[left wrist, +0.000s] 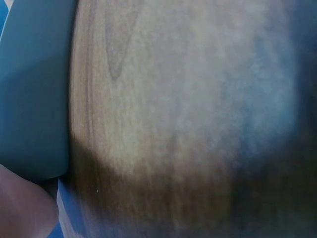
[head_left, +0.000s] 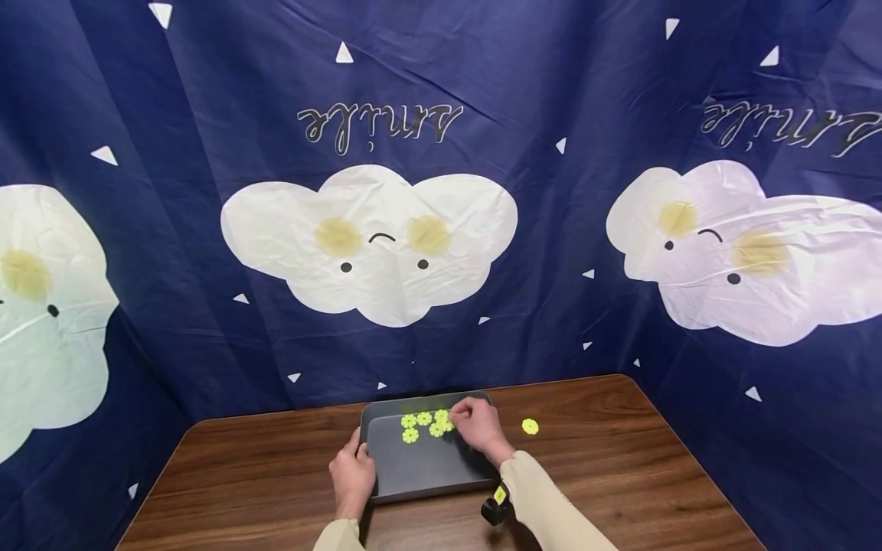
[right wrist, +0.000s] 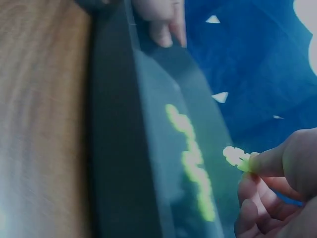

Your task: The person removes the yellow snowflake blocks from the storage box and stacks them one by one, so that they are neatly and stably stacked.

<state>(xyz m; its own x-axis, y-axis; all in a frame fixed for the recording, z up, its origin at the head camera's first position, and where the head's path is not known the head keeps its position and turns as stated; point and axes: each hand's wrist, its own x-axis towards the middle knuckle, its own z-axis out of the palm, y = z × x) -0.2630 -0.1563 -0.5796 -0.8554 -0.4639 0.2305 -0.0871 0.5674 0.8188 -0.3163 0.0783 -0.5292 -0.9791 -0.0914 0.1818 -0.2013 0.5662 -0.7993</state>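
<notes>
A dark grey rectangular tray (head_left: 420,467) lies on the wooden table, with several yellow-green flower-shaped pieces (head_left: 409,435) toward its far side. My left hand (head_left: 353,474) grips the tray's left wall; in the left wrist view only a bit of skin (left wrist: 25,208) shows beside the tray wall (left wrist: 34,99). Over the tray's far right part, my right hand (head_left: 478,428) pinches one flower-shaped piece (right wrist: 235,157) between thumb and fingertips. That piece stands out in the right wrist view, above the row of others.
One more flower piece (head_left: 530,426) lies on the table (head_left: 606,459) to the right of the tray. A dark blue curtain (head_left: 551,329) with white clouds hangs behind the table and along its sides. A black strapped device (head_left: 494,507) sits at the right wrist.
</notes>
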